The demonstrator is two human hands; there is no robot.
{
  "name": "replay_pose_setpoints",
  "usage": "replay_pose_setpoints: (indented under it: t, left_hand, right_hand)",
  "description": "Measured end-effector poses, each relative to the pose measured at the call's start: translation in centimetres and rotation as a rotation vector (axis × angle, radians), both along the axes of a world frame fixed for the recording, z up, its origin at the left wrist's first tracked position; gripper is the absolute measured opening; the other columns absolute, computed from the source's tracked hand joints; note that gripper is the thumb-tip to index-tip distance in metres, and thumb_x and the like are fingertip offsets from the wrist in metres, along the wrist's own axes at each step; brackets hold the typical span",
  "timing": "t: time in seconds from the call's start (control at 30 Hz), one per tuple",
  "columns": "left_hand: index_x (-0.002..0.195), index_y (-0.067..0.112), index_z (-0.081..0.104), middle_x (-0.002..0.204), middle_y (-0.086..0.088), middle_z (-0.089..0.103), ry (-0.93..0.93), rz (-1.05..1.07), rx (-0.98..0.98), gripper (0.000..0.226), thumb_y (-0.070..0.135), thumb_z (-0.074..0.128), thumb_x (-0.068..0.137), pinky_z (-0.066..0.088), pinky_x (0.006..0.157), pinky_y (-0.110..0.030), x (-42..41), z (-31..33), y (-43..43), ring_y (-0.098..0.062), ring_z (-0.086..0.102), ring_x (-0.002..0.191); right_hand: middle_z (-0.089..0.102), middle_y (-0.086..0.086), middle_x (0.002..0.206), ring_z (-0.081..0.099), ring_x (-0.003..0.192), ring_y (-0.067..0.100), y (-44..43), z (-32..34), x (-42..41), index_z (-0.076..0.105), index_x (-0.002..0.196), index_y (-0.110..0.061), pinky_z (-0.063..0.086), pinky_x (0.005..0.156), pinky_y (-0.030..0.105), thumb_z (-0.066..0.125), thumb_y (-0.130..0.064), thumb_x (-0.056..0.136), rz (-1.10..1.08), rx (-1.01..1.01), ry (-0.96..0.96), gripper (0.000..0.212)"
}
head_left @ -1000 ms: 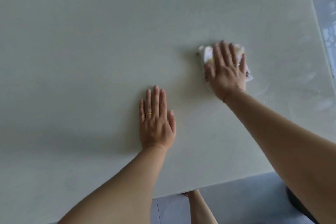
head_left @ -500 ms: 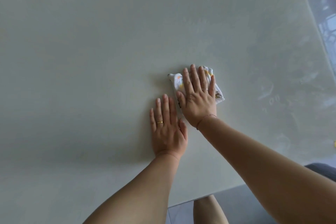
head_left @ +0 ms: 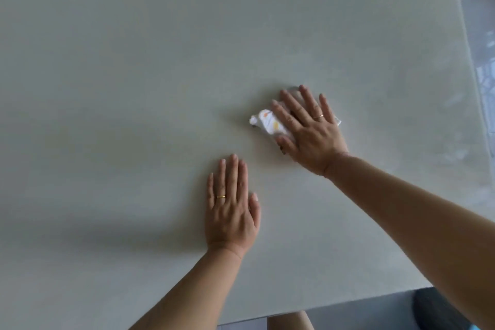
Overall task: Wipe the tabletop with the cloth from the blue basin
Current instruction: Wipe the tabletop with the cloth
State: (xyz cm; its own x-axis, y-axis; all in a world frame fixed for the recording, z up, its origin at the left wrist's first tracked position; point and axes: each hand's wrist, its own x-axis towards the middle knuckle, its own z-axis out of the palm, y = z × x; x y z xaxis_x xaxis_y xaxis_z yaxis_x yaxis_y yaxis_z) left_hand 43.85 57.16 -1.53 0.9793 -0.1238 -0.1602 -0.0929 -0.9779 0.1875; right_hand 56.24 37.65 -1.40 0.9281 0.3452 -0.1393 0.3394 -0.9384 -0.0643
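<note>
pressing down flat, the right hand [head_left: 310, 131] has the cloth [head_left: 267, 122] pinned on the tabletop [head_left: 134, 61], right of centre in the frame. fingers [head_left: 288, 106] are straight and spread a bit, lying over the cloth, which pokes out left past the index finger and thumb. left hand [head_left: 230, 209] lies flat lower down, fingers together, well apart from the cloth.

Left hand [head_left: 231, 210] lies flat, fingers straight; right hand [head_left: 308, 132] reaches farther forward, fingers spread flat.
</note>
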Motion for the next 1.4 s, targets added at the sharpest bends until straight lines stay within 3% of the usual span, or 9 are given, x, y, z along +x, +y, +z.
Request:
replay_pose_setpoints:
  t: [0.23,0.37,0.47,0.73,0.93,1.0,1.13,1.2,1.4]
  left_hand:
    - [0.146,0.003,0.032,0.154,-0.013,0.022,-0.028,-0.01,-0.103,0.062,0.032,0.038,0.091,0.012,0.117,-0.044,1.1,0.9,0.5,-0.03,0.025,0.143]
    - [0.146,0.001,0.029,0.155,-0.016,0.024,-0.147,0.099,-0.131,0.061,0.032,0.033,0.094,0.009,0.116,-0.042,7.6,2.1,1.3,-0.029,0.022,0.143]
    - [0.146,0.0,0.029,0.155,-0.017,0.025,-0.209,0.165,-0.119,0.06,0.031,0.033,0.095,0.009,0.117,-0.042,14.0,2.5,2.5,-0.032,0.022,0.144]
    - [0.15,0.007,0.02,0.159,-0.011,0.015,-0.111,0.138,-0.05,0.063,0.037,0.034,0.097,0.004,0.119,-0.041,22.6,-0.6,1.9,-0.026,0.013,0.147]
    - [0.149,0.006,0.025,0.158,-0.01,0.02,-0.128,0.168,-0.033,0.07,0.038,0.022,0.087,0.009,0.119,-0.041,22.6,-0.8,1.6,-0.025,0.016,0.146]
    - [0.15,0.008,0.023,0.159,-0.009,0.019,-0.127,0.164,-0.021,0.069,0.041,0.022,0.089,0.008,0.119,-0.04,22.6,-0.8,1.6,-0.025,0.015,0.147]
    - [0.15,0.009,0.021,0.159,-0.007,0.017,-0.1,0.175,-0.003,0.068,0.042,0.021,0.09,0.009,0.119,-0.04,22.6,-0.9,1.4,-0.024,0.014,0.147]
    - [0.149,0.008,0.023,0.159,-0.008,0.019,-0.098,0.173,-0.002,0.067,0.041,0.023,0.09,0.011,0.118,-0.041,22.7,-0.9,1.4,-0.024,0.015,0.147]
    - [0.145,0.004,0.033,0.154,-0.012,0.03,-0.116,0.175,-0.021,0.063,0.037,0.027,0.091,0.017,0.118,-0.044,22.8,-0.8,1.4,-0.027,0.024,0.144]
  right_hand:
    - [0.003,0.003,0.16,-0.007,0.145,0.034,1.5,-0.2,4.0,0.011,0.15,-0.025,-0.003,0.114,0.057,0.025,-0.048,0.093,-0.834,0.099,0.057,0.063]
    - [0.011,0.005,0.159,0.0,0.145,0.037,8.2,0.2,0.9,0.017,0.15,-0.023,-0.001,0.114,0.058,0.022,-0.052,0.093,-0.264,0.118,0.083,0.064]
    - [0.02,0.001,0.157,0.009,0.145,0.032,4.5,0.3,3.0,0.023,0.148,-0.026,0.008,0.116,0.054,0.023,-0.052,0.094,0.101,0.075,0.065,0.06]
    - [-0.002,-0.002,0.16,-0.012,0.145,0.029,3.1,-0.3,9.5,0.007,0.15,-0.028,-0.01,0.114,0.053,0.023,-0.044,0.096,-0.804,0.144,0.056,0.059]
    - [0.013,0.0,0.158,0.001,0.146,0.028,4.0,0.0,9.5,0.017,0.149,-0.026,0.001,0.116,0.05,0.014,-0.051,0.094,0.031,0.073,0.045,0.06]
    - [0.011,-0.003,0.159,0.0,0.146,0.025,1.0,-0.3,11.7,0.015,0.15,-0.028,0.001,0.117,0.048,0.016,-0.05,0.096,-0.001,0.038,0.021,0.058]
    - [0.004,-0.003,0.16,-0.007,0.146,0.026,0.6,-0.7,15.5,0.011,0.15,-0.028,-0.006,0.116,0.05,0.023,-0.044,0.096,-0.697,0.141,0.018,0.058]
    - [0.004,0.001,0.16,-0.007,0.145,0.031,4.6,-0.5,15.6,0.012,0.15,-0.023,-0.007,0.114,0.054,0.027,-0.043,0.096,-0.822,0.173,0.026,0.059]
    - [0.011,-0.001,0.159,-0.001,0.146,0.026,6.7,-0.4,14.4,0.015,0.15,-0.026,-0.001,0.115,0.049,0.02,-0.049,0.096,-0.023,0.112,0.053,0.059]
